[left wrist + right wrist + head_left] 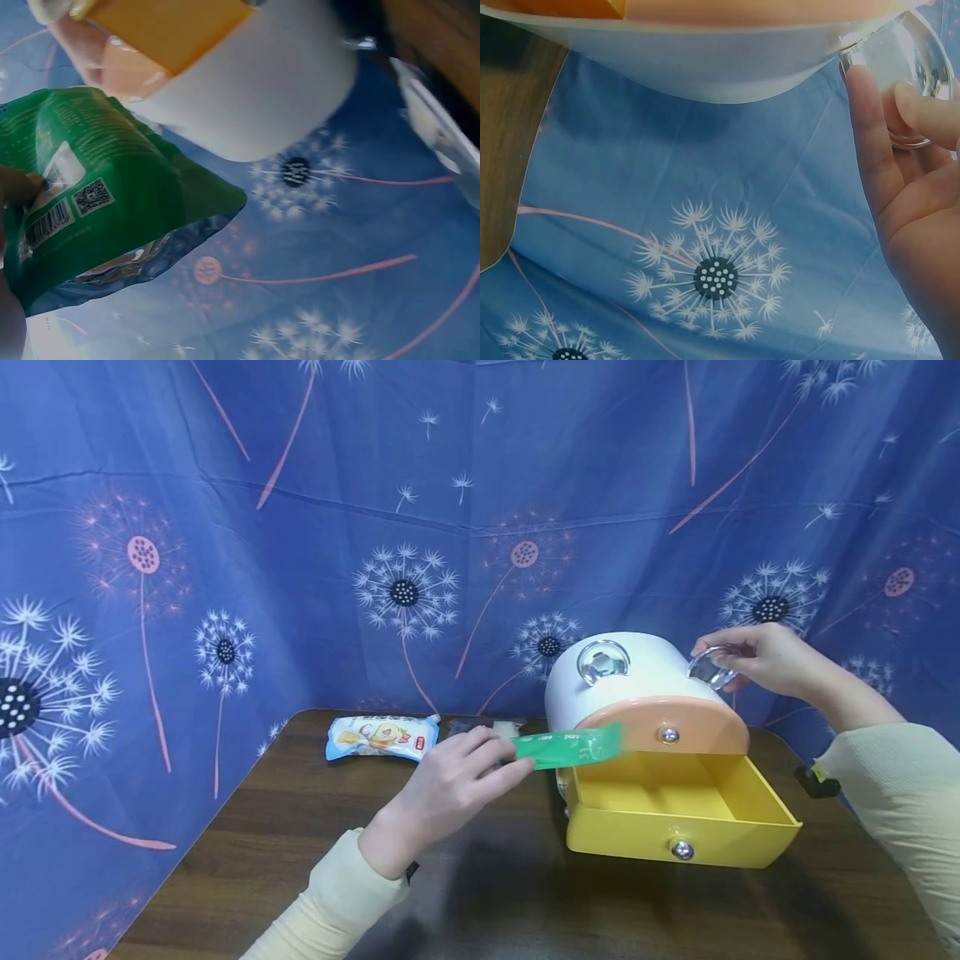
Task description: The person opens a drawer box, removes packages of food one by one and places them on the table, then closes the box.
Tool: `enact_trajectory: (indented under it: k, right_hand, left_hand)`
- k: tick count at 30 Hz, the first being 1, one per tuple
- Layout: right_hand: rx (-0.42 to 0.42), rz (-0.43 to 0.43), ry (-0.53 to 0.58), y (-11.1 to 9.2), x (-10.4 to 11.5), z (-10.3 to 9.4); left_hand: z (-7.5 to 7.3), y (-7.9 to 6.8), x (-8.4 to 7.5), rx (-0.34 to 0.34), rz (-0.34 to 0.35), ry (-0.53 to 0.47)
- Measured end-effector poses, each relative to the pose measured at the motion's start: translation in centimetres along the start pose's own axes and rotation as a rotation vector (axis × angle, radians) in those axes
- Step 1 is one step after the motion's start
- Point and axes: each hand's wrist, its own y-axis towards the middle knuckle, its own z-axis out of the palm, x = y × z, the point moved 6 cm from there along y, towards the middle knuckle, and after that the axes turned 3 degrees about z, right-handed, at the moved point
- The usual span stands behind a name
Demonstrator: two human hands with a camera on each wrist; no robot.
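Head view: above one brown wooden bench (262, 835), the left hand (465, 772), knuckles upward, grips one shiny green plastic packet (570, 746) in the air beside the white, round-topped cabinet (637, 670). The right hand (776, 664), reaching in from the right, pinches one of two silvery round discs (603, 662) on the cabinet. One yellow plastic drawer (675, 835) stands open below one orange front (633, 720). One blue-and-white packet (382, 737) lies at the back left.

Left wrist view: the green packet shows one barcode and one square code.

Right wrist view: thumb and fingers hold the disc, palm partly visible.
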Motion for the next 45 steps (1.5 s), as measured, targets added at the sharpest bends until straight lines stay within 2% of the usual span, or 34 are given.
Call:
enact_trajectory:
  k: [6,10,17,27,39,45]
  right_hand:
    - [0.003,0.005,-0.007,0.0,0.1,0.0]
    - [0.000,0.009,-0.006,0.0,0.1,0.0]
    - [-0.004,0.008,-0.010,-0.1,0.0,0.0]
    - [-0.005,0.012,-0.005,-0.3,-0.2,0.0]
    - [-0.005,0.012,-0.005,-0.1,-0.1,-0.1]
    - [-0.004,0.016,-0.025,0.0,-0.2,0.0]
  left_hand:
    - [0.6,-2.1,0.6,0.034,-0.022,0.010]
    - [0.7,-2.9,0.8,0.028,-0.016,0.013]
    - [0.4,-4.1,0.8,-0.036,0.037,0.045]
    - [0.6,-5.8,0.6,-0.024,0.086,0.051]
    - [1.2,-7.9,0.4,0.036,0.120,0.032]
    - [1.8,-8.9,0.4,0.093,0.113,0.035]
